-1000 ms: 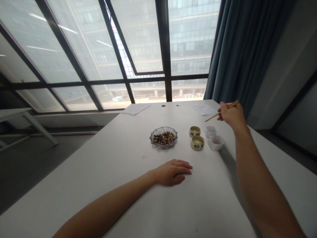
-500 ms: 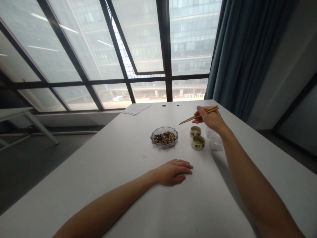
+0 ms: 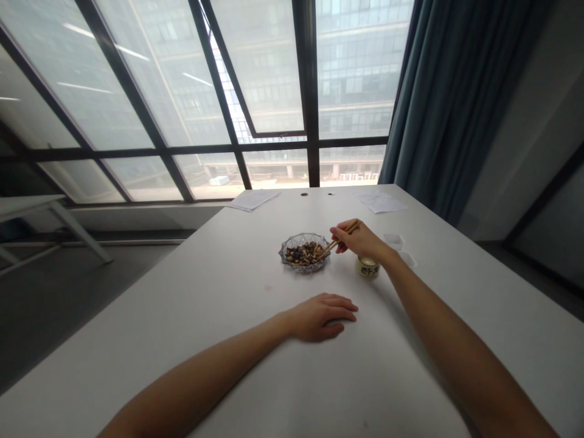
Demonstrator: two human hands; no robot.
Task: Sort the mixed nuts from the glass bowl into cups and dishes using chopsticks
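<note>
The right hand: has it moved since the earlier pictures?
Yes. The right hand, with chopsticks, has moved left, closer to the stationary glass bowl.

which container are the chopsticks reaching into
The faceted glass bowl holding dark and pale pieces: the chopsticks in the right hand angle into it, while the ceramic cup and plastic tubs stand to its right.
</note>
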